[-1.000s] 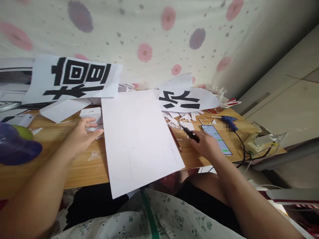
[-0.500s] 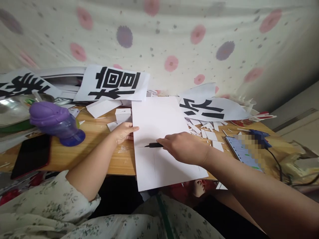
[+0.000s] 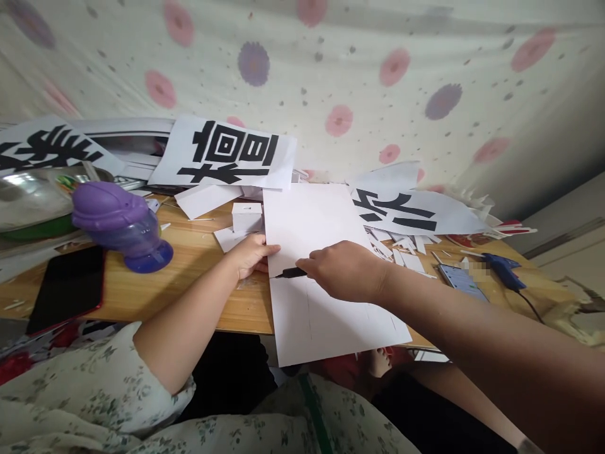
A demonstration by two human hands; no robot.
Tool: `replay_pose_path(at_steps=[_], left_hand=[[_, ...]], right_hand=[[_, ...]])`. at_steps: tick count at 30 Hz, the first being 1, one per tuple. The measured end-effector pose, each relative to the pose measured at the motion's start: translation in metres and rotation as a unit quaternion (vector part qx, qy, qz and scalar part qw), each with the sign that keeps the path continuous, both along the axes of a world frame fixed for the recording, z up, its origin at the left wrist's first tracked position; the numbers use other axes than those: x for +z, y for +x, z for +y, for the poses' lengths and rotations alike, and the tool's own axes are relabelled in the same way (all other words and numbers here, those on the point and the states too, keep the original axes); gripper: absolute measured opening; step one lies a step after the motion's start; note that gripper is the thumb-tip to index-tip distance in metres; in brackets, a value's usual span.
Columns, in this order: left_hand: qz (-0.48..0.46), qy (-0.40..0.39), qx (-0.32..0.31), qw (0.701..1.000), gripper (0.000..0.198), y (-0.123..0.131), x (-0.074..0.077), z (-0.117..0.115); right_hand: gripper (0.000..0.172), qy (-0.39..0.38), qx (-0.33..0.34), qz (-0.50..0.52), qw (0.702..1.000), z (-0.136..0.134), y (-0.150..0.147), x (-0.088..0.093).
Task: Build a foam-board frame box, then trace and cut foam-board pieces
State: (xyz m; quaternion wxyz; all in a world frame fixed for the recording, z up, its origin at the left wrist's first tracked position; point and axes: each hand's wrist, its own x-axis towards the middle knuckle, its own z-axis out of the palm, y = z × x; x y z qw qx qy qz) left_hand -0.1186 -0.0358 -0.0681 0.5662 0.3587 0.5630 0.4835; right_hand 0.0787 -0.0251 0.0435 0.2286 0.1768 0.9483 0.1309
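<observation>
A large white sheet (image 3: pixel 326 214), stiff-looking, lies on the wooden table (image 3: pixel 231 309) and sticks out past its front edge. Thin dark lines run across its lower half. My left hand (image 3: pixel 250 255) pinches its left edge, thumb on top and the other fingers at the side, partly hidden. Closed around a slim black pen-like tool (image 3: pixel 292 272), my right hand (image 3: pixel 347 271) rests over the sheet. The tool's thin tip points left and is close to the sheet's left edge; whether it is a pen or a craft knife I cannot tell.
Papers with bold black characters (image 3: pixel 236 154) lean at the back. To the left are a purple-lidded cup (image 3: pixel 113 214), a black phone (image 3: pixel 69 290) and a metal bowl (image 3: pixel 28 195). White scraps (image 3: pixel 406 255), a lit phone (image 3: pixel 460 280) and a blue glue gun (image 3: pixel 503 271) lie right.
My right hand has brought the tool's tip a little left, nearer the sheet's left edge. The whole view has shifted slightly; my left hand keeps its hold on the sheet.
</observation>
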Motion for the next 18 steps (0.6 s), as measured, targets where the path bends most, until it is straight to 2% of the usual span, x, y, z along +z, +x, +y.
replay_pose_path(at_steps=[5, 12, 18], left_hand=[[0.011, 0.018, -0.023, 1.000, 0.044, 0.001, -0.001, -0.001], [0.030, 0.002, -0.029, 0.999, 0.040, -0.003, -0.001, 0.000], [0.047, -0.010, -0.032, 0.998, 0.038, -0.005, -0.001, 0.001]], right_hand=[[0.041, -0.008, 0.004, 0.004, 1.000, 0.004, 0.005, -0.003], [0.044, -0.034, -0.015, 0.024, 0.999, 0.015, 0.014, -0.010], [0.047, -0.038, -0.023, 0.047, 0.998, 0.032, 0.039, -0.015]])
